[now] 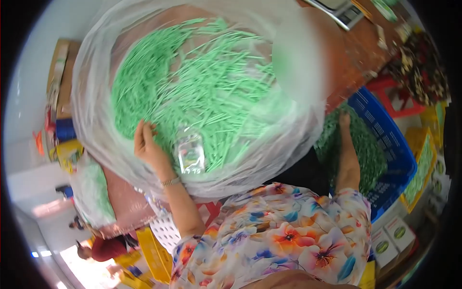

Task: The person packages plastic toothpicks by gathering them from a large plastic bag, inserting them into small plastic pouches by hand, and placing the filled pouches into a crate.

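Note:
A large heap of thin light-green sticks (207,82) lies in a wide, opened clear plastic bag (91,82) on a table. My left hand (149,142) is at the near left edge of the heap, its fingers drawn together; whether anything is between them is too small to make out. A small clear packet (191,151) rests on the sticks just right of this hand. My right hand (344,120) reaches down into a blue crate (409,159) filled with dark-green packets (368,149). Its fingers are not clearly visible there.
A digital scale (339,12) sits on the brown table (373,45) at top right. Red stool (397,96) and yellow crate (423,168) stand beyond the blue crate. White boxes (392,241) are at lower right. Another person (108,248) is at lower left, near yellow bins (154,253).

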Available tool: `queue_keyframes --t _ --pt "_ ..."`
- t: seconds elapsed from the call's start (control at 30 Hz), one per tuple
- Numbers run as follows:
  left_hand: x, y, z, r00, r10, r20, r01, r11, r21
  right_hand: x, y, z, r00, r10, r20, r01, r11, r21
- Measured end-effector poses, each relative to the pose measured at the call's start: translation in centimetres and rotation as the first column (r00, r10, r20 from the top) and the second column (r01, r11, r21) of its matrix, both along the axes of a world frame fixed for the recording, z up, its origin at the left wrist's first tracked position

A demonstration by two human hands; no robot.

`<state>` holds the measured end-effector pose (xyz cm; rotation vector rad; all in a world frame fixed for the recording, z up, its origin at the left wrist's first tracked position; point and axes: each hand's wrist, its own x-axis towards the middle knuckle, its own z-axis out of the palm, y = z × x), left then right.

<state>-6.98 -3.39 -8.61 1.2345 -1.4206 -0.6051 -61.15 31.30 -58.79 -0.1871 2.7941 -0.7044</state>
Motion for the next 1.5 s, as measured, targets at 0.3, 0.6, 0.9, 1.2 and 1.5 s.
queue_keyframes --t 0.3,0.6,0.9,1.2,1.5 --pt "-0.9 -1.5 1.2 0.797 -0.145 0.586 0.326 0.920 -0.216 3.8 -5.7 37.3 0.907 -0.244 -0.342 -0.139 0.595 -0.792" --pt "-1.1 -1.5 -0.8 0.716 -0.193 0.671 0.405 0.898 -0.174 23.6 -26.0 56.3 0.189 0.755 -0.628 -0.961 0.011 -0.275" --pt "-1.4 -1.3 -1.5 0.779 -0.167 0.605 0.380 0.892 -0.244 28.1 -47.4 53.2 -0.124 0.647 -0.753 -0.970 0.080 0.229" --pt "-1.5 -1.3 -1.6 0.798 -0.187 0.573 0.388 0.887 -0.250 28.2 -51.4 52.1 -0.052 0.622 -0.782 -0.952 0.206 0.227" --pt "-1.6 -1.3 -1.5 0.798 -0.185 0.574 0.390 0.884 -0.257 32.9 -59.7 53.1 -0.190 0.789 -0.584 -0.923 0.058 0.380"
